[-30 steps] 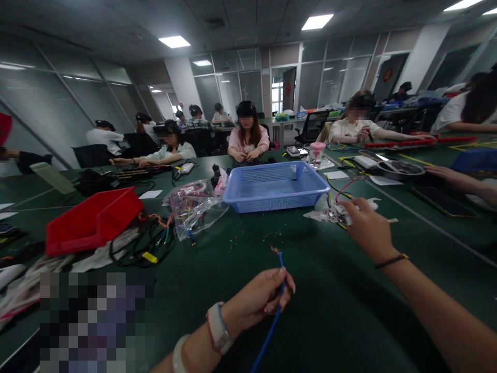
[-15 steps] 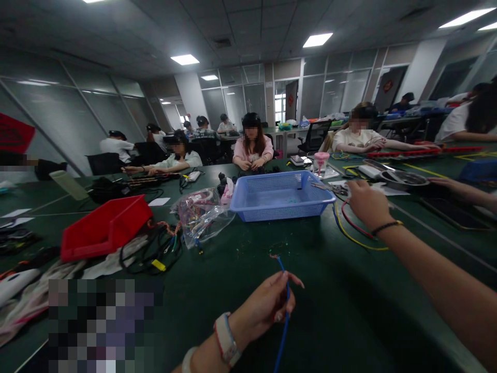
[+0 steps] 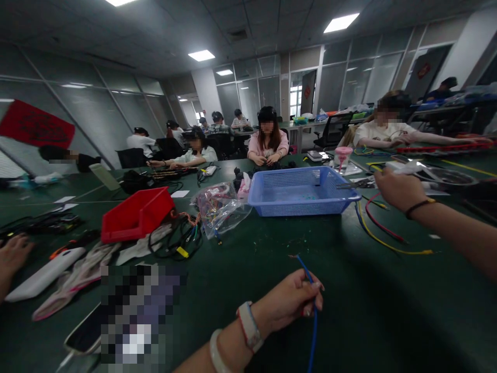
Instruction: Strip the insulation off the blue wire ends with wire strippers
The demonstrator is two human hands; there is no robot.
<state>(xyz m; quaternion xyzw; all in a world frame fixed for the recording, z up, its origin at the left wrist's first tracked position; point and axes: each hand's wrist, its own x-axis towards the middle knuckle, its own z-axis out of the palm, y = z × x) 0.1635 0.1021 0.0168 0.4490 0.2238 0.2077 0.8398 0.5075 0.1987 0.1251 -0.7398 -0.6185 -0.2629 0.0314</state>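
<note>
A blue wire is pinched between the thumb and fingers of my left hand. Its stripped end, with frayed copper strands, points up and away over the table; the other end runs out of view at the bottom. My right hand is stretched far forward, past the right end of the blue basket. Its fingers are curled, and what they hold, if anything, is hidden. Beside its fingertips, a metal plier-like tool reaches over the basket's rim. Red, yellow and blue wires lie below this hand.
Left of the basket are a clear bag of wires, a red bin, black cables, gloves and a phone. Bits of scrap dot the green table. Another person's hand is at the far left; co-workers sit opposite.
The view has turned left, so things sit further right. My right hand has shifted slightly away from me beside the basket. My left hand still pinches the blue wire.
</note>
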